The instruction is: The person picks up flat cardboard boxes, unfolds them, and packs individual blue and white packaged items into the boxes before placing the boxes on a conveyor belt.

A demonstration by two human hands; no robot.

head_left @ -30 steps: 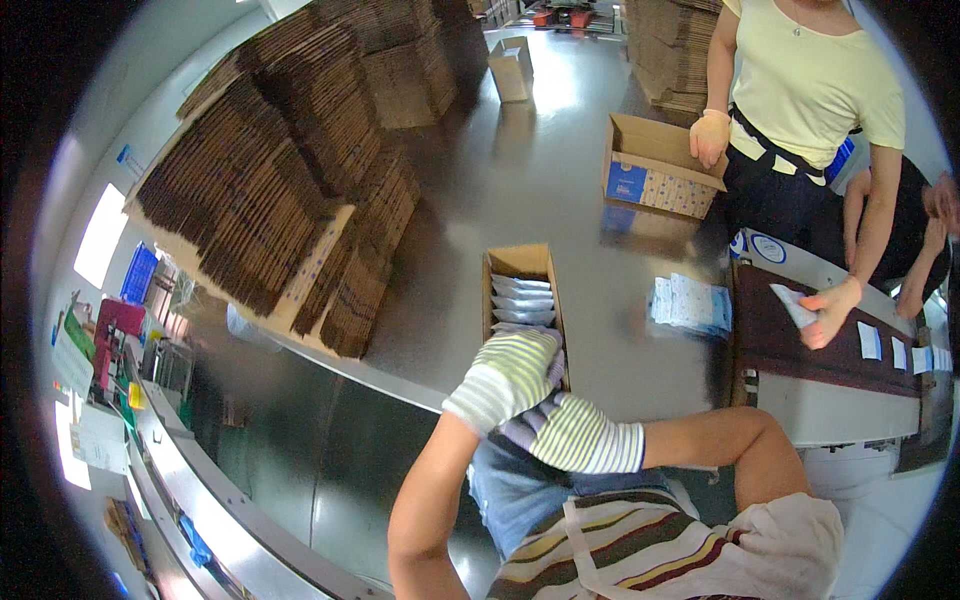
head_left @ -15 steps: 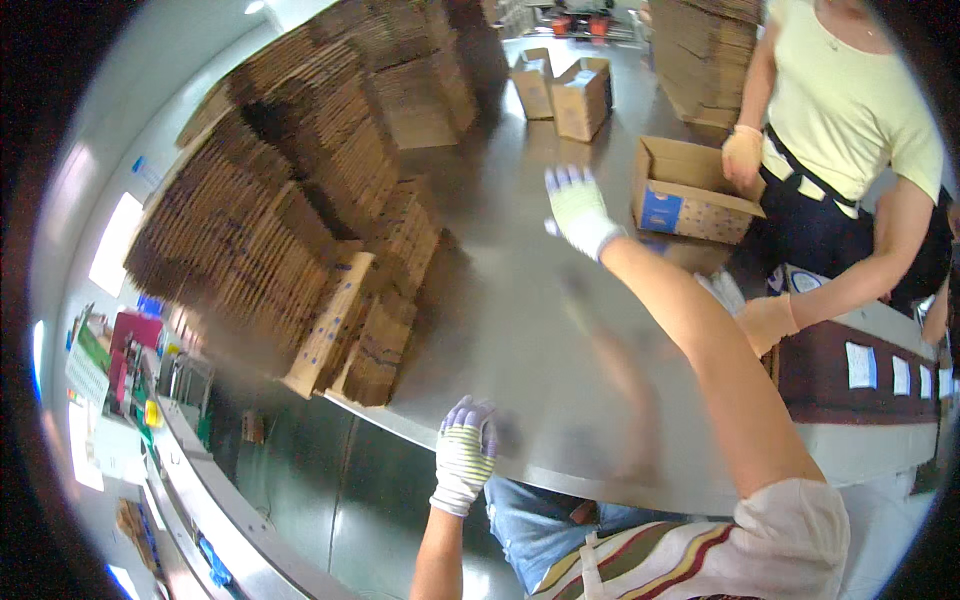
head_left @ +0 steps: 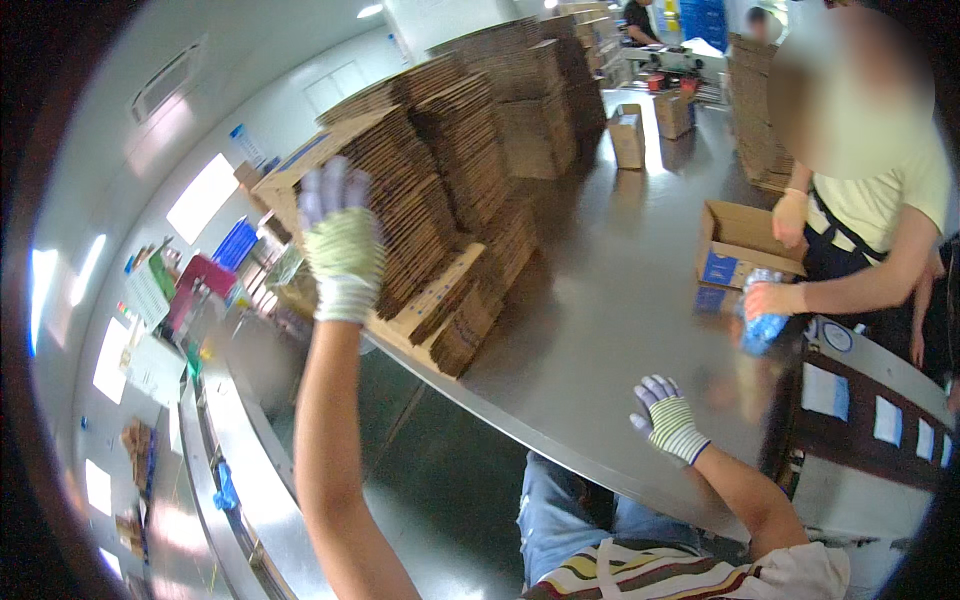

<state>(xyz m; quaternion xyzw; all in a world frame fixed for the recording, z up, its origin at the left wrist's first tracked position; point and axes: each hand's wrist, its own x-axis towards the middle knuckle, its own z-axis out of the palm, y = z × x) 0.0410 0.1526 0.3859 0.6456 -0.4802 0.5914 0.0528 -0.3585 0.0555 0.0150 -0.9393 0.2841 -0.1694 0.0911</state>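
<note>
My left hand (head_left: 342,240), in a striped knit glove with pale purple fingers, is raised in front of the tall stack of flattened cardboard boxes (head_left: 400,180). Its fingers are up and apart, with nothing seen in them; whether it touches the stack I cannot tell. Lower down, beside the front edge of the metal table (head_left: 590,330), my right hand (head_left: 668,418) wears a matching glove. Its fingers are spread and hold nothing. Some flattened boxes (head_left: 468,325) lean on edge at the stack's near end.
Across the table a co-worker's gloved hand (head_left: 775,298) grips a bluish clear packet (head_left: 763,330) beside an open carton (head_left: 745,272). Two upright cartons, one a narrow box (head_left: 627,138), stand farther back. At the right is a dark belt (head_left: 850,425) with white sheets.
My left hand has risen from the table's edge to the stack. My right hand has drawn back from mid-table toward me. The view has shifted left, and the co-worker now lifts the packet.
</note>
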